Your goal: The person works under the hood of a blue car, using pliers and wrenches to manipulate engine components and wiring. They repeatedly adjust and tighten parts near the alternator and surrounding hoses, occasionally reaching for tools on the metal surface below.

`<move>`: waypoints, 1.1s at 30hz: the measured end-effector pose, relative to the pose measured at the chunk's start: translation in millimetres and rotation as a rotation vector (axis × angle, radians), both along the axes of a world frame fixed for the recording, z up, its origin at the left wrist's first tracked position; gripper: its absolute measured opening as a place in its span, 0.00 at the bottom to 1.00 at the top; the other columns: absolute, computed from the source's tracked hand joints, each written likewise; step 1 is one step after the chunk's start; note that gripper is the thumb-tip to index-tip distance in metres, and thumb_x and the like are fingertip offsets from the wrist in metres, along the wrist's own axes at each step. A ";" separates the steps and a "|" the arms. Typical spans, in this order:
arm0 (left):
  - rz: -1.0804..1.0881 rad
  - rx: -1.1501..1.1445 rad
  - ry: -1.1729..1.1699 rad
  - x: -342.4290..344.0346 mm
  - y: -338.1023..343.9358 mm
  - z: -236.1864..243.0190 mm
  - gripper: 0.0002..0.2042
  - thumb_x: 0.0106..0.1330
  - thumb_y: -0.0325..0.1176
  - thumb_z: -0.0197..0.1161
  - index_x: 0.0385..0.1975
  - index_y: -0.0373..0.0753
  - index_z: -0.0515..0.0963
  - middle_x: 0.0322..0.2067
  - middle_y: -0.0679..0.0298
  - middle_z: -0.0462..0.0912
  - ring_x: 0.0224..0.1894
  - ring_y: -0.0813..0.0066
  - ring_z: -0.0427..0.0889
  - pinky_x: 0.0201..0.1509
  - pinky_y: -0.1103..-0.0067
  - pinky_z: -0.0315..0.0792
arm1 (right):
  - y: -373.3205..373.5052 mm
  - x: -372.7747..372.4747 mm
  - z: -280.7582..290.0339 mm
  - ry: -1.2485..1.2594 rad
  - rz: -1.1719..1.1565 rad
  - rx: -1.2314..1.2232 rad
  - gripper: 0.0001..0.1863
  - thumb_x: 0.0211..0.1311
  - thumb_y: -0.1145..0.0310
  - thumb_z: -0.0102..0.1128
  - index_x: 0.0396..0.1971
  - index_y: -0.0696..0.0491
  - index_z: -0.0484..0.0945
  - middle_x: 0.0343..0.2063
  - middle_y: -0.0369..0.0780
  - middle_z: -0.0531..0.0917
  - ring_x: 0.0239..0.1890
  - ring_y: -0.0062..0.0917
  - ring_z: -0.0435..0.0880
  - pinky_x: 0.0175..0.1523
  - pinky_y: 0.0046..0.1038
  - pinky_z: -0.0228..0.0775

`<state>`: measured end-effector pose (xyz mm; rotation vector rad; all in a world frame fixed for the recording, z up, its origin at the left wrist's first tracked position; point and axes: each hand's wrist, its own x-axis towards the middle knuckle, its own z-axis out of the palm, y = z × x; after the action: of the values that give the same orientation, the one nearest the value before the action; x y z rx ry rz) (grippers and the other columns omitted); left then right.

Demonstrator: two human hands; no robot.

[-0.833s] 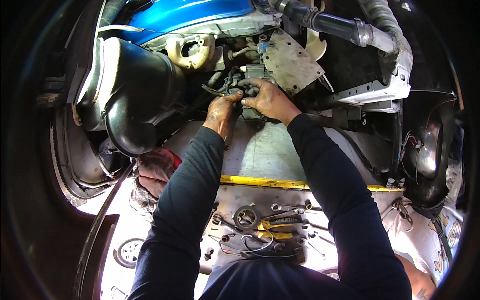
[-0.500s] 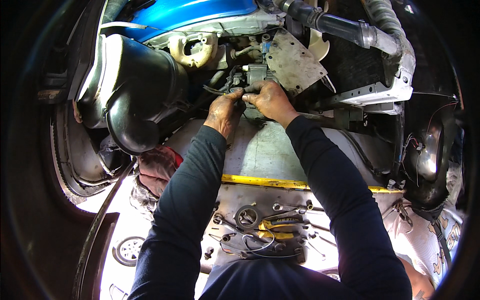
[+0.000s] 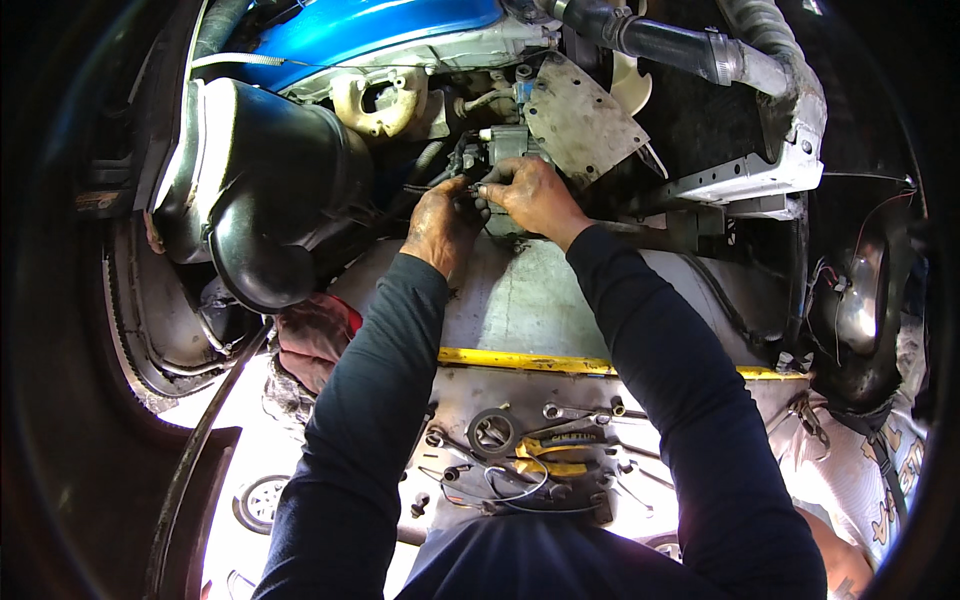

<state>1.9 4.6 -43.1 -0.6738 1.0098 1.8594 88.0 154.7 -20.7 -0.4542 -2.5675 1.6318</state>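
Both arms reach forward into an engine bay. My left hand (image 3: 438, 224) is closed on the end of a dark wire (image 3: 418, 188) that comes in from the left. Close beside it, my right hand (image 3: 535, 198) pinches with thumb and forefinger at the same spot; what lies between these fingertips is too small to make out. Just beyond the hands sits a grey metal unit (image 3: 508, 143) with dark cables at its left side. A pale flat plate with holes (image 3: 583, 125) stands to the right of it.
A large black air duct (image 3: 265, 185) fills the left, under a blue engine cover (image 3: 375, 28). Yellow-edged sheet metal (image 3: 525, 361) lies below my hands. Nearer are pliers (image 3: 555, 465), a tape roll (image 3: 493, 433) and several wrenches (image 3: 575, 412). A metal bracket (image 3: 745, 180) juts in from the right.
The fingertips have parted slightly, and my left hand has turned a little, with its fingers curled more. The whole view has shifted slightly.
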 end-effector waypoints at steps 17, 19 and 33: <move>-0.102 -0.156 0.183 1.8 -3.4 11.3 0.07 0.69 0.26 0.64 0.41 0.29 0.80 0.37 0.56 0.84 0.35 0.64 0.83 0.42 0.71 0.80 | -1.3 1.8 -7.8 0.008 0.002 -0.079 0.10 0.63 0.69 0.67 0.42 0.56 0.87 0.33 0.44 0.90 0.38 0.35 0.89 0.47 0.33 0.78; -0.117 -0.165 0.197 2.1 -3.9 13.0 0.07 0.69 0.27 0.64 0.41 0.29 0.80 0.37 0.56 0.84 0.36 0.64 0.84 0.42 0.71 0.80 | -1.5 0.9 -9.7 0.027 0.002 -0.067 0.10 0.63 0.67 0.67 0.41 0.54 0.87 0.32 0.44 0.89 0.37 0.41 0.88 0.46 0.38 0.78; -0.336 -0.241 0.364 -2.4 -9.6 12.1 0.10 0.71 0.29 0.63 0.43 0.28 0.83 0.36 0.55 0.86 0.36 0.67 0.85 0.40 0.75 0.80 | 2.8 -0.1 7.0 0.129 0.149 0.294 0.16 0.58 0.63 0.70 0.42 0.58 0.84 0.37 0.55 0.86 0.45 0.51 0.86 0.49 0.45 0.78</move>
<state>-0.5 -5.0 -31.0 -0.2776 1.5007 1.6062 87.8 157.5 -13.7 -0.1339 -2.7342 1.2402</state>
